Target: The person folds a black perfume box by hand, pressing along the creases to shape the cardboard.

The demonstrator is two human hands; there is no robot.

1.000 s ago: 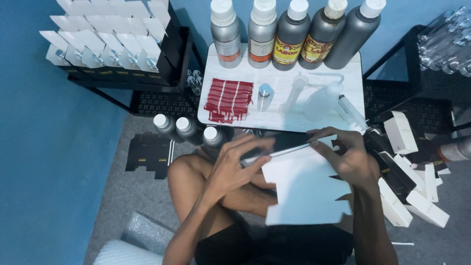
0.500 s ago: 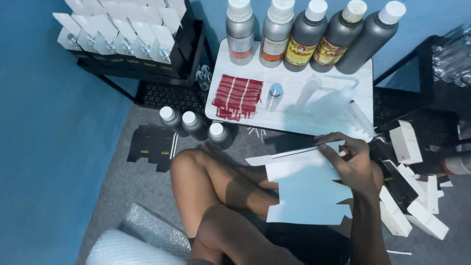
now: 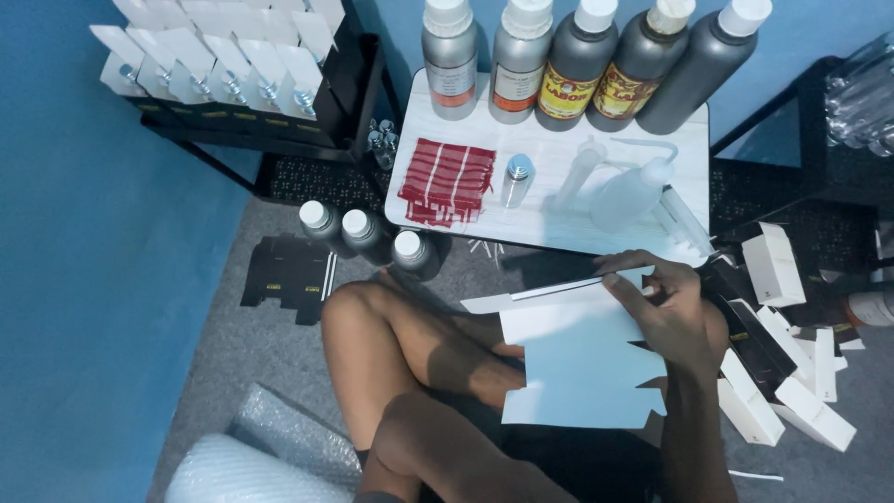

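While pinched at its top edge by the right hand, flat white carton blank: unfolded, notched flaps at three o'clock; left hand hidden beneath it, grip not discernible.

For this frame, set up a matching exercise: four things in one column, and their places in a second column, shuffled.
Things:
1. flat white carton
2. red label strips
3. squeeze bottle
4. bubble wrap

Places:
A. floor, bottom left corner
B. lying on its side on the white tray
C. held by the right hand
D. left part of the tray

Pairs: 1-C, 2-D, 3-B, 4-A
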